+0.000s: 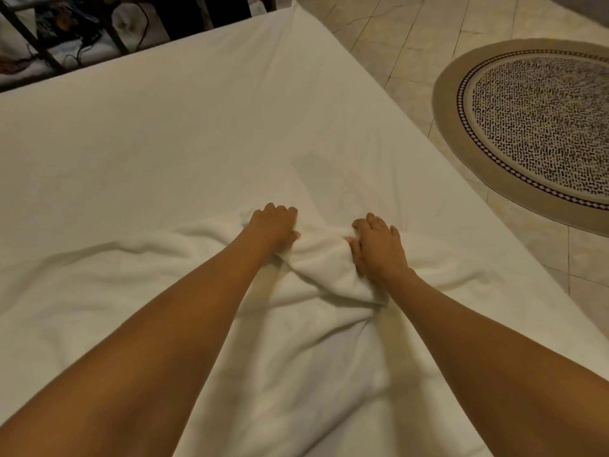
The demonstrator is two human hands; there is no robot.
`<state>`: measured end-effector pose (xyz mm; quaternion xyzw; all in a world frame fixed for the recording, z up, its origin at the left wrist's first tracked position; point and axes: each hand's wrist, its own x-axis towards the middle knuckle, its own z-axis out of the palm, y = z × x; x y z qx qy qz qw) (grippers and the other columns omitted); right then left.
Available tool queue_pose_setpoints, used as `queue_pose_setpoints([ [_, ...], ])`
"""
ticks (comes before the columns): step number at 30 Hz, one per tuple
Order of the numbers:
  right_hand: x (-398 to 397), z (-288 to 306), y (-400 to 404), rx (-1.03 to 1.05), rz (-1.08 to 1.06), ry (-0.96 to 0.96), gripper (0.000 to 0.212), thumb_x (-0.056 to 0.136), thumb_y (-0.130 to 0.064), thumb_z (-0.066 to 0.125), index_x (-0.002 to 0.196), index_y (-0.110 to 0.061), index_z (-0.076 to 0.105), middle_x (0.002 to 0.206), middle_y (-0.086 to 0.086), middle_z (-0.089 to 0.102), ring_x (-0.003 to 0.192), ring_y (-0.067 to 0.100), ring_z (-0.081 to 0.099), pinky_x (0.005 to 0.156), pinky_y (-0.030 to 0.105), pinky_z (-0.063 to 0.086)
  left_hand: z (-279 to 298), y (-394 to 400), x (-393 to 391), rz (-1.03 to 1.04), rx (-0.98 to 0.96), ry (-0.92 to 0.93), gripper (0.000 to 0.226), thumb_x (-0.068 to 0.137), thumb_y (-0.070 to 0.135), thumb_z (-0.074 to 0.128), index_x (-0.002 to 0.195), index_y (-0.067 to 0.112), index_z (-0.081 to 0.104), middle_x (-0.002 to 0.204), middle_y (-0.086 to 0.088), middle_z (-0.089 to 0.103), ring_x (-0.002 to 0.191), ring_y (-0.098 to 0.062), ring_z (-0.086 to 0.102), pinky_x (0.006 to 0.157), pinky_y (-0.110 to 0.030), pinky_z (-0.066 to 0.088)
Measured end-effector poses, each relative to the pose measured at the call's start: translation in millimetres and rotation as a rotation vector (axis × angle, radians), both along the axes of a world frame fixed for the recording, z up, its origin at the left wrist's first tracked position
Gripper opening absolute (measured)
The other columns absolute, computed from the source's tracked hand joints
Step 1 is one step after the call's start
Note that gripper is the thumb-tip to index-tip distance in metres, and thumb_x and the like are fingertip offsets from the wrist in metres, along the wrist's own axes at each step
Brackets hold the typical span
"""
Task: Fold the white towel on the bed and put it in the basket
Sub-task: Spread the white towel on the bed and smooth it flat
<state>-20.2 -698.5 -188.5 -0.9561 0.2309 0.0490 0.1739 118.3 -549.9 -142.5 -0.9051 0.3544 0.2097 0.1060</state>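
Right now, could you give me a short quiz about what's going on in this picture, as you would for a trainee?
1. True or false: the white towel already lies in a neat flat rectangle.
2. What does the left hand hold? A) a pillow B) a bunch of the towel C) nothing
3. Fill in: the round rug lies on the tiled ____, beside the bed.

Key
1. False: it is bunched and creased between the two hands.
2. B: its fingers curl into the cloth, as do those of the right hand.
3. Floor. No basket shows in this view.
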Motion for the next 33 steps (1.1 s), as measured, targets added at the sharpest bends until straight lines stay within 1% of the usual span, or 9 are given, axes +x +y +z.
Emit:
queue_pose_setpoints([
  [2, 5.3, 2.8, 0.1, -0.016, 0.004, -0.034, 0.030, 0.089, -0.024, 0.049, 0.117, -0.011, 0.051, 0.119, 0.011, 0.052, 0.114, 0.029, 0.047, 0.102, 0.045, 0.032, 2.6, 0.9, 3.8, 0.006, 0.024, 0.076, 0.052, 0.096, 0.043, 0.044, 0.142, 0.018, 0.037, 0.145, -0.005, 0.043, 0.133, -0.028, 0.034, 0.106, -0.042, 0.032],
  [8, 16.4, 15.6, -6.9, -0.154, 0.001, -0.093, 0.011, 0.082, -0.010, 0.054, 0.088, -0.005, 0.061, 0.090, 0.012, 0.062, 0.087, 0.033, 0.055, 0.080, 0.036, 0.035, 16.9, -3.8, 17.9, 0.061, 0.067, 0.109, 0.051, 0.092, 0.049, 0.051, 0.125, 0.011, 0.055, 0.126, -0.008, 0.060, 0.115, -0.027, 0.055, 0.090, -0.033, 0.042],
  [12, 17.5, 23.3, -12.5, -0.258, 0.003, -0.112, 0.016, 0.083, -0.003, 0.050, 0.088, -0.005, 0.066, 0.091, 0.012, 0.063, 0.085, 0.033, 0.053, 0.070, 0.034, 0.032, 29.7, -3.6, 19.0, 0.014, 0.152, 0.068, 0.040, 0.085, 0.037, 0.067, 0.117, 0.012, 0.062, 0.104, -0.004, 0.066, 0.096, -0.025, 0.061, 0.073, -0.028, 0.040],
  [17, 39.0, 50.5, -32.8, -0.163, -0.210, -0.241, 0.012, 0.090, 0.000, 0.043, 0.093, -0.001, 0.055, 0.089, 0.016, 0.059, 0.074, 0.035, 0.056, 0.060, 0.034, 0.032, 54.5, -38.2, 36.8, 0.013, -0.245, -0.274, 0.018, 0.091, 0.011, 0.051, 0.103, 0.006, 0.063, 0.108, -0.014, 0.062, 0.093, -0.034, 0.062, 0.071, -0.035, 0.043],
  [20, 55.9, 63.3, -57.3, -0.110, -0.376, -0.312, 0.031, 0.087, 0.007, 0.044, 0.117, -0.002, 0.048, 0.113, 0.021, 0.054, 0.095, 0.039, 0.056, 0.068, 0.041, 0.042, 62.0, -69.6, 50.0, 0.071, -0.448, -0.169, 0.054, 0.094, 0.003, 0.045, 0.145, 0.016, 0.032, 0.148, -0.015, 0.032, 0.120, -0.038, 0.050, 0.092, -0.043, 0.044],
  [23, 55.2, 50.6, -74.7, 0.002, -0.349, -0.115, 0.062, 0.096, -0.012, 0.045, 0.148, -0.018, 0.012, 0.155, 0.020, 0.009, 0.132, 0.037, 0.032, 0.098, 0.047, 0.038, 49.9, -86.7, 54.8, 0.073, -0.275, -0.006, 0.073, 0.100, 0.019, 0.044, 0.152, 0.018, -0.006, 0.161, -0.009, -0.008, 0.144, -0.035, 0.020, 0.114, -0.046, 0.026],
  [25, 45.5, 25.6, -79.0, -0.024, -0.225, 0.081, 0.064, 0.100, -0.033, 0.033, 0.150, -0.024, -0.005, 0.157, 0.013, -0.014, 0.145, 0.032, 0.004, 0.115, 0.049, 0.014, 31.0, -88.9, 53.9, 0.039, -0.150, 0.029, 0.067, 0.102, 0.037, 0.033, 0.152, 0.017, -0.006, 0.160, -0.008, -0.012, 0.148, -0.031, 0.004, 0.119, -0.049, 0.014],
  [28, 27.6, -12.4, -79.8, 0.033, -0.120, 0.264, 0.061, 0.098, -0.049, 0.014, 0.148, -0.028, -0.015, 0.156, 0.006, -0.022, 0.144, 0.024, -0.015, 0.116, 0.050, -0.007, -8.2, -85.4, 45.0, 0.041, -0.029, 0.144, 0.068, 0.099, 0.052, 0.022, 0.152, 0.021, -0.006, 0.160, -0.007, -0.013, 0.149, -0.027, -0.006, 0.119, -0.051, 0.001],
  [33, 18.4, -37.8, -76.0, -0.003, -0.130, 0.134, 0.061, 0.095, -0.053, 0.008, 0.147, -0.031, -0.016, 0.156, 0.002, -0.022, 0.144, 0.019, -0.019, 0.113, 0.049, -0.014, -67.3, -68.7, 25.1, 0.102, -0.122, 0.095, 0.067, 0.097, 0.057, 0.012, 0.149, 0.027, -0.017, 0.157, -0.001, -0.026, 0.147, -0.021, -0.018, 0.118, -0.049, -0.012],
])
